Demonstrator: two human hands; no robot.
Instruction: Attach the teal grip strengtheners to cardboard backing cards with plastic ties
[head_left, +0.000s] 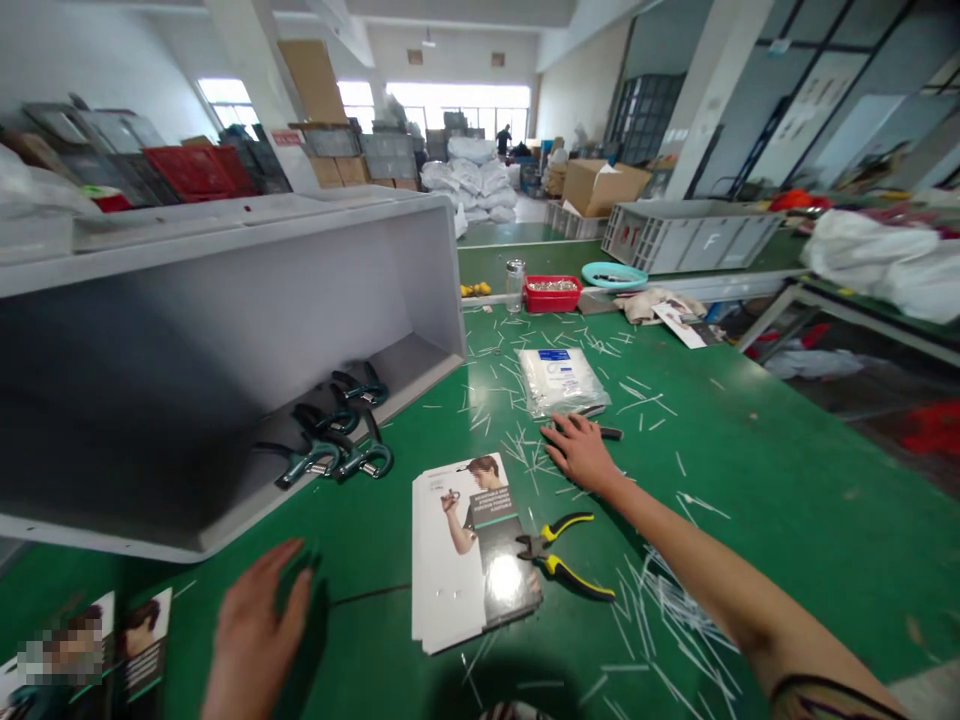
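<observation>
My right hand (581,452) reaches forward with its fingers spread low at the near edge of a clear plastic bag (562,380) of white contents. Partly beneath it lies a dark-handled item (611,433) whose kind is hidden. Slightly blurred, my left hand (259,625) hovers at the near left, thumb apart from the fingers, holding nothing. Between the hands rests a stack of printed cards (450,560) for grip strengtheners. Diagonal cutters (555,550) with yellow-and-black handles lie open against its right edge. Several green-and-black hand grip strengtheners (330,445) lie in and at the lip of a tipped grey crate (427,275).
Thin white strips (675,600) are scattered over the green table (787,520). More printed cards (142,640) lie at the near left. Farther back stand a glass jar (514,287), a red tray (553,294), a turquoise dish (615,275) and another grey crate (682,237).
</observation>
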